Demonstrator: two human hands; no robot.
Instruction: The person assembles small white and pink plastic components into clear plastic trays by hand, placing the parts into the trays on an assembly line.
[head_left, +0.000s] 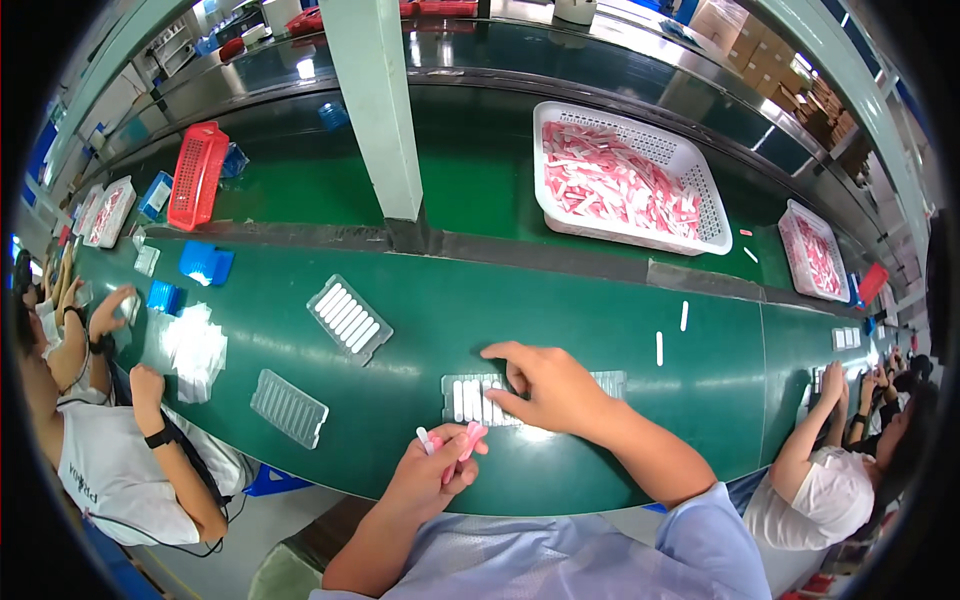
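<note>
My left hand [418,478] is closed around a few small pink-and-white plastic sticks [471,438], whose ends poke out past the fingers. Just right of it lies a clear slotted plastic tray [610,384] with several white sticks [466,401] side by side at its left end. Over this tray spreads my right hand [562,392], index finger stretched out and thumb tip down by the white sticks. It covers the tray's middle, and nothing shows gripped in it. Farther left are a clear tray filled with white sticks [349,320] and a tray with bare slots [290,408].
Beyond the ledge stands a white basket [640,238] heaped with pink-and-white sticks, left of a similar smaller basket [815,250]. A red basket [196,178] is at the far left. Two loose white sticks [659,349] lie right. A post [372,110] rises ahead. Co-workers sit both sides.
</note>
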